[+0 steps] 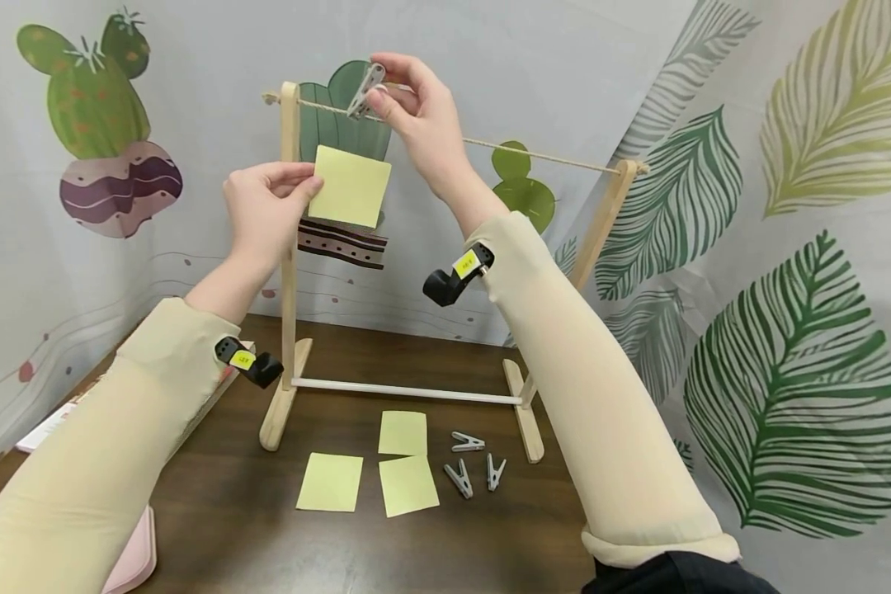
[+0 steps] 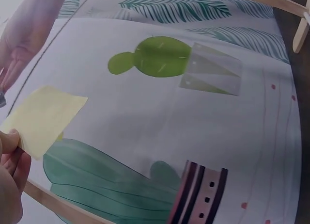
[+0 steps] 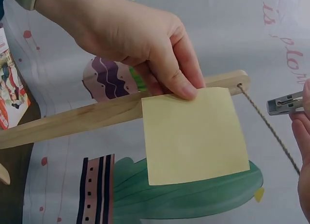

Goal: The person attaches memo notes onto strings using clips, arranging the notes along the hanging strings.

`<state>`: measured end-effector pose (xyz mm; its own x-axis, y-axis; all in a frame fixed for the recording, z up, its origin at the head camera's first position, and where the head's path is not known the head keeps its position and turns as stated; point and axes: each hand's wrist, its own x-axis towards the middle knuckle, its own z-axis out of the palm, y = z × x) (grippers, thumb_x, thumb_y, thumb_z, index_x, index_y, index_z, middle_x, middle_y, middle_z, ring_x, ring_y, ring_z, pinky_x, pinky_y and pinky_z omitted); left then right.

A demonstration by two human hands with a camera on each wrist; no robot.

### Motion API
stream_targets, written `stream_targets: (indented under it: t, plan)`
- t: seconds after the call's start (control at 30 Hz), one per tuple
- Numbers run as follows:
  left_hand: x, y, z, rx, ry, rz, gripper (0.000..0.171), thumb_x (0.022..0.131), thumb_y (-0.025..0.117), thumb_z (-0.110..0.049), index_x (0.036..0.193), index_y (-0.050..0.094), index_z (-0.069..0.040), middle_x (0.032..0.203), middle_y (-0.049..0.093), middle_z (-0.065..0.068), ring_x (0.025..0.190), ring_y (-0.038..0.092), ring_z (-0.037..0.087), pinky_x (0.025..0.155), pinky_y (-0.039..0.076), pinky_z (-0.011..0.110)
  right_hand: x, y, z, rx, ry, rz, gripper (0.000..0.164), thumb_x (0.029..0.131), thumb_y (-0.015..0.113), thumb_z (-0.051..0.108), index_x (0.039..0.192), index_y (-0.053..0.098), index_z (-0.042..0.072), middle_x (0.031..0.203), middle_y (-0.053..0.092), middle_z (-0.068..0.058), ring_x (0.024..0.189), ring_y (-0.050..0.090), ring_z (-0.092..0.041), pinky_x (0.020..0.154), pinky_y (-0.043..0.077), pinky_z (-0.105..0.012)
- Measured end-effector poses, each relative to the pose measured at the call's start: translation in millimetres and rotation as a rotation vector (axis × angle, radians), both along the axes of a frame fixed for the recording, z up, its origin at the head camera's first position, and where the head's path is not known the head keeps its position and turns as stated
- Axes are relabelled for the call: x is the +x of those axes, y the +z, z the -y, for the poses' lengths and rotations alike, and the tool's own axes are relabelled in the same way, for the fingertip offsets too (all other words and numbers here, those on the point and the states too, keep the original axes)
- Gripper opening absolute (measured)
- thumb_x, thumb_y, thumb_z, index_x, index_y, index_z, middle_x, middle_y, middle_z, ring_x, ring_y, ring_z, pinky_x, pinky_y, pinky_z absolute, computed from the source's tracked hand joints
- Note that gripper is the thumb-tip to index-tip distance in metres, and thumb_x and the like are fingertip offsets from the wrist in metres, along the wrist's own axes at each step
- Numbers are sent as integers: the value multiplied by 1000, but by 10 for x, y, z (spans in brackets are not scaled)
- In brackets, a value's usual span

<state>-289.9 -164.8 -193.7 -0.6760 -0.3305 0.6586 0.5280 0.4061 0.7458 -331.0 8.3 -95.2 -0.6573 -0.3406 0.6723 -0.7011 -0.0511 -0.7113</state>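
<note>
My left hand [image 1: 263, 206] pinches a yellow sticky note [image 1: 351, 188] by its left edge, just below the rope [image 1: 557, 157] and beside the left wooden post. In the right wrist view the same note [image 3: 193, 136] hangs flat between thumb and fingers of the left hand [image 3: 145, 44]. Up at the rope, my right hand [image 1: 426, 115] holds a grey clothespin [image 1: 366, 89] between thumb and fingers. Its lower tip is at the rope; whether it grips the rope I cannot tell. In the left wrist view the held note [image 2: 46, 120] lies close to the right hand [image 2: 24, 40].
On the brown table [image 1: 252, 536] lie several things: three yellow notes, one of them [image 1: 330, 483] apart at the left, and three clothespins [image 1: 459, 478]. The wooden rack [image 1: 289, 247] has a white lower bar [image 1: 408, 391]. A pink object [image 1: 135, 554] sits at the left front.
</note>
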Motion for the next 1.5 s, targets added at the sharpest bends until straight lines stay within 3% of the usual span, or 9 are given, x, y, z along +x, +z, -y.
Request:
stream_targets:
  t: [0.2,0.4,0.5,0.77,1.03,1.33,1.5]
  plan:
    - [-5,113,-36,20,-2,16,28,88,74,-20,108,74,-1,108,73,16,83,68,-7,81,53,14,-17,115,32,60,-105,-12,39,93,62,3,131,55,-3,120,60,-13,112,63,-19,93,49,-17]
    - [-37,161,-75,77,-5,34,28,88,74,-19,108,74,0,109,73,15,82,69,-5,82,54,15,-52,200,29,127,-241,10,35,92,67,10,126,61,3,118,62,-7,109,63,-14,88,47,-14]
    - [-47,172,-88,71,7,33,28,88,74,-20,108,75,-1,109,73,14,84,69,-4,81,54,16,-76,214,50,152,-270,29,32,92,68,11,123,63,4,109,63,-2,104,64,-14,86,47,-14]
    - [-60,176,-98,63,32,23,25,89,73,-19,107,75,-2,108,74,13,84,69,-2,80,54,15,-69,241,121,132,-286,48,17,90,70,10,106,68,3,83,60,6,81,61,-7,75,45,-17]
    - [-57,183,-77,97,41,17,24,89,72,-16,107,75,-1,108,73,14,85,70,-1,81,54,16,-55,289,145,134,-303,62,4,89,70,9,86,70,8,73,60,6,73,58,-6,70,45,-19]
    - [-76,200,-31,84,76,10,23,89,73,-17,105,75,-1,106,74,13,80,68,-6,80,54,15,-58,326,181,187,-288,144,4,89,71,9,85,70,8,72,61,5,73,60,-7,76,51,-20]
    - [-72,193,-29,80,78,18,23,89,73,-16,106,75,-2,107,74,12,83,69,-4,82,53,15,-78,306,207,220,-259,217,5,89,70,9,92,70,5,76,62,3,76,62,-8,79,54,-18]
